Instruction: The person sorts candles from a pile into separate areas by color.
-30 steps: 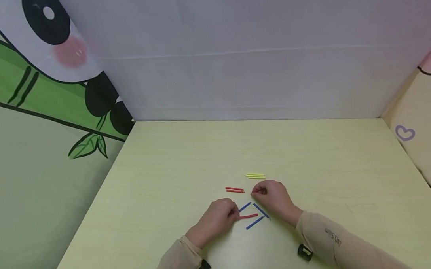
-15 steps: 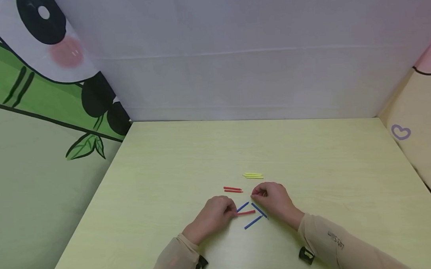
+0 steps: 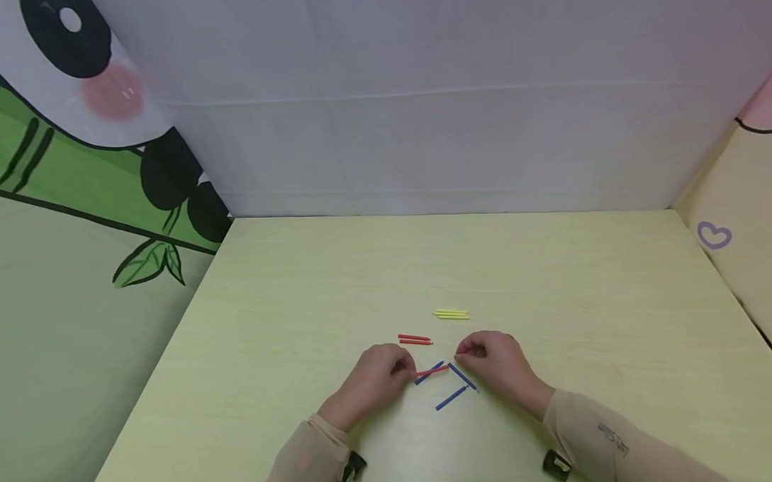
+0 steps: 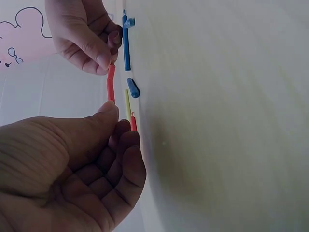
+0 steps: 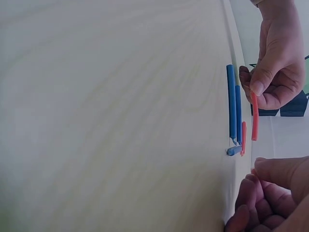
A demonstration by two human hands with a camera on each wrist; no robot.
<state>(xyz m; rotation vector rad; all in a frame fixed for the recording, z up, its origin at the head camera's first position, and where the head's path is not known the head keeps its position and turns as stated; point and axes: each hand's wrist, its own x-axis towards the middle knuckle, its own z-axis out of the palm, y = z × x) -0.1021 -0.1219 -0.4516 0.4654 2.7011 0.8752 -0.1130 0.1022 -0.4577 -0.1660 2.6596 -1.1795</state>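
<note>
My left hand [image 3: 378,379] pinches one end of a thin red candle [image 4: 111,82], slightly bent, between thumb and fingers. In the head view this candle overlaps a blue candle [image 3: 422,379], and its free end points toward my right hand [image 3: 497,365]. The right wrist view shows the red candle [image 5: 254,118] raised off the table. My right hand's thumb and forefinger meet with nothing visible between them, just beyond a second blue candle [image 3: 463,377]. A third blue candle [image 3: 451,398] lies nearer, its end close to the second one's end.
Two red candles [image 3: 415,341] lie side by side beyond my left hand. Farther back are several yellow candles [image 3: 452,314] in a row. The pale wooden table [image 3: 298,286] meets a white wall panel [image 3: 447,154] at the back.
My left hand has moved the red candle away from me and slightly left, from between the blue candles to over one of them. My right hand has barely moved.
</note>
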